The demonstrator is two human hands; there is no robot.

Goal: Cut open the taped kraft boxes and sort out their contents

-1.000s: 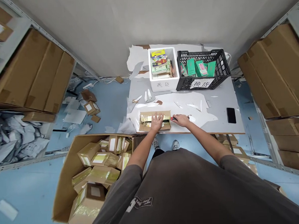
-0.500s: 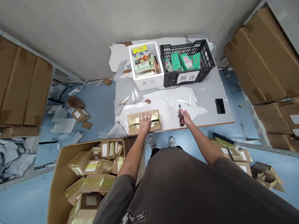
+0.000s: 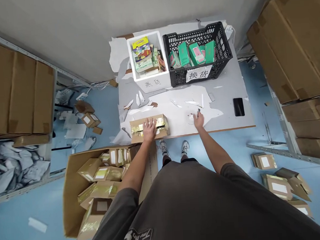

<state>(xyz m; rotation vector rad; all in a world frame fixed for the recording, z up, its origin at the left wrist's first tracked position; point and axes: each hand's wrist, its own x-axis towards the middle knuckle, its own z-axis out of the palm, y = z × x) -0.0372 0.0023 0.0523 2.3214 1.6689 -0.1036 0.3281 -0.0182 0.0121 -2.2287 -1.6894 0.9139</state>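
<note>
A small cardboard box (image 3: 161, 125) with shiny yellowish tape lies near the front left edge of the table, a dark gap running along its top. Resting flat on that top is my left hand (image 3: 149, 129), its fingers spread. My right hand (image 3: 199, 120) is closed above the white paper to the right of the box, apart from it. A short dark end of the utility knife (image 3: 199, 110) sticks out beyond its fingers; most of the knife is hidden by the hand.
Behind are a white foam bin (image 3: 155, 85) of small packages and a black crate (image 3: 175, 78) of green boxes. A phone (image 3: 238, 107) lies at right. Paper scraps (image 3: 140, 97) litter the table. A large carton (image 3: 69, 196) of parcels stands at lower left.
My right hand has turned and moved slightly up the table, so the red and black knife is now mostly hidden. My left hand stays on the box. The whole view has shifted.
</note>
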